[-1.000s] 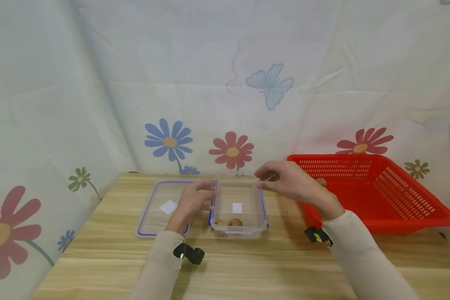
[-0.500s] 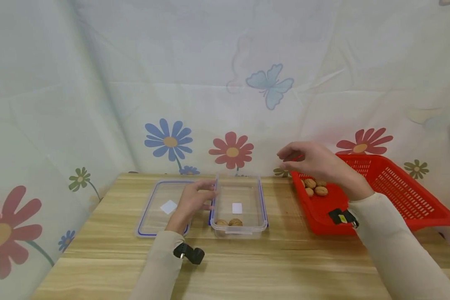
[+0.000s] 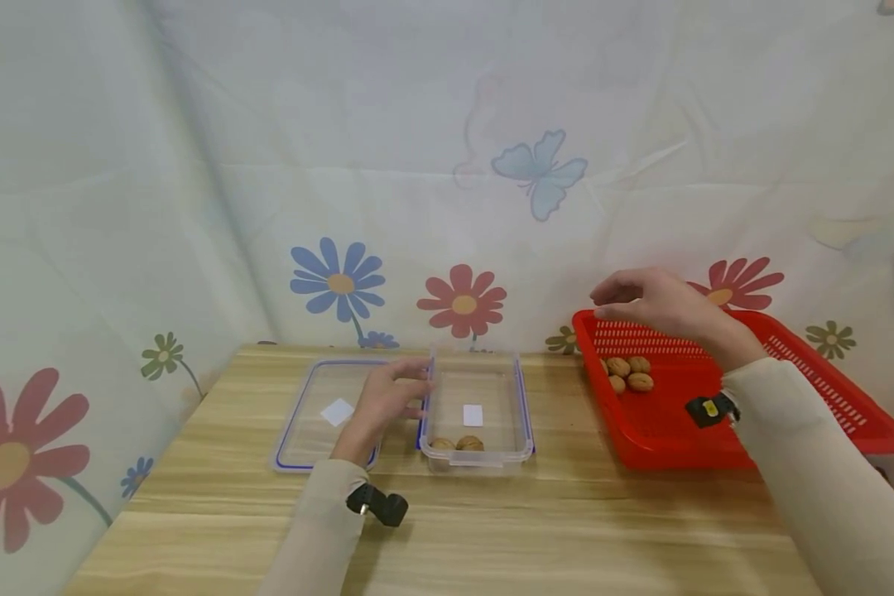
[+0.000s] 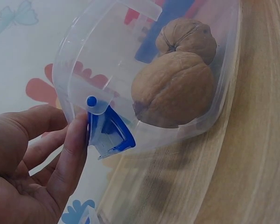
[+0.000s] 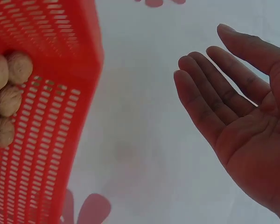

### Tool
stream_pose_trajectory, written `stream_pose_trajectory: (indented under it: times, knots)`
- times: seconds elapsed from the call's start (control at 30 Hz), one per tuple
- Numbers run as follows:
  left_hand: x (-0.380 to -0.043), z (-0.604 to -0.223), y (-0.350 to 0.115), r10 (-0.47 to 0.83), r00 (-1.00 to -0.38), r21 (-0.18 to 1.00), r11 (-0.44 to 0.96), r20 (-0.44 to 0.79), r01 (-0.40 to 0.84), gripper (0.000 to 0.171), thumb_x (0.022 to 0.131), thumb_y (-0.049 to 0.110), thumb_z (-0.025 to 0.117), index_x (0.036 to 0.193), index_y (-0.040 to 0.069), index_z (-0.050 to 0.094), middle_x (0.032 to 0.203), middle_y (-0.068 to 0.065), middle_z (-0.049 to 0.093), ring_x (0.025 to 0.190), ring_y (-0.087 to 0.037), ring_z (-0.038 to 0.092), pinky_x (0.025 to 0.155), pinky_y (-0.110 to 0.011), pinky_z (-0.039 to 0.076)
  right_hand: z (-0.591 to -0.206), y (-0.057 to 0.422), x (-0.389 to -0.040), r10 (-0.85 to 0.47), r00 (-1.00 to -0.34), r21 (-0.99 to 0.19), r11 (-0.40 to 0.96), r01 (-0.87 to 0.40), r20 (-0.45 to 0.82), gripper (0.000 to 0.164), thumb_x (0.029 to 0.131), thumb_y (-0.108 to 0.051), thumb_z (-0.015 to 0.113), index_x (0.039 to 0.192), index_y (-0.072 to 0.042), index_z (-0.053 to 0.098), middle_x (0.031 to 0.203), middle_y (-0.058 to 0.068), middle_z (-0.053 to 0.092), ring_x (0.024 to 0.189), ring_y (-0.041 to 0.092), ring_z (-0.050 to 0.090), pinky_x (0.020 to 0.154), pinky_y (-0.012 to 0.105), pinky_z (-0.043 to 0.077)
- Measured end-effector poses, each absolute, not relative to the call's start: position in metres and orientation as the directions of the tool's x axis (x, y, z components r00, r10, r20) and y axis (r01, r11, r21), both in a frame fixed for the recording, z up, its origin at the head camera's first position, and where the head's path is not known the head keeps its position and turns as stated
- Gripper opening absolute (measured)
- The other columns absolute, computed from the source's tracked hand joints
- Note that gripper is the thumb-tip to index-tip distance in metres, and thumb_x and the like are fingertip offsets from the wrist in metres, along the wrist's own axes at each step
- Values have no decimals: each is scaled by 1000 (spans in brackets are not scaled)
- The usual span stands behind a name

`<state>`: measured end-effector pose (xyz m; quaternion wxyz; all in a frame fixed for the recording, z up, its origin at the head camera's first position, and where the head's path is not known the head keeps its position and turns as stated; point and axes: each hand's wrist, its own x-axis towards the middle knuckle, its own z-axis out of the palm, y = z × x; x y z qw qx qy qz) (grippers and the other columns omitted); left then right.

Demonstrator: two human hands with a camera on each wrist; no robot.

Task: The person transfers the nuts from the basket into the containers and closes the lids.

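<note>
My left hand (image 3: 384, 399) is at the left side of a clear plastic food container (image 3: 491, 458) with blue trim. In the left wrist view, its fingertips touch the container beside a blue latch (image 4: 111, 133). Two walnuts (image 4: 175, 88) lie inside at the container's near end. My right hand (image 3: 659, 303) hovers over the back left of a red plastic basket (image 3: 685, 457), palm bare and fingers loosely extended. Several walnuts (image 3: 629, 374) sit in the basket's left end, below that hand.
Left of the container, its clear lid (image 3: 298, 447) with a blue seal lies flat on the wooden table (image 3: 492, 530). A flowered cloth (image 3: 387, 165) hangs behind the table. The basket's raised rim stands at the right.
My right hand has moved right and upward from above the container to over the basket, uncovering the walnuts there. The left hand stays at the container's side.
</note>
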<state>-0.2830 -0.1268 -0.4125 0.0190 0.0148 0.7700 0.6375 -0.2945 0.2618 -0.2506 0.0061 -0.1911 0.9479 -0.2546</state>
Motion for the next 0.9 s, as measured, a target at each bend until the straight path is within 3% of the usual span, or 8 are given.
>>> stream_pose_trajectory:
  times: [0.3,0.9]
  knots:
    - [-283,-413,-127,42,-999,982,190,-12,-4,43,98,6,74,141,6,68,130,-19,67,103,-32,71,72,-34,67,-267,289,-308,-325,-945,-518,803,-294,32,46,98,-29,78,135,-4,68,127,15,72,108,31,68,99,56,60]
    - [-285,-413,-127,42,-999,984,178,-15,-8,45,97,4,73,142,3,67,129,-20,67,104,-33,72,69,-34,67,-305,326,-332,-316,-946,-549,805,-226,-75,40,101,-15,74,135,4,67,129,23,69,107,37,65,97,54,61]
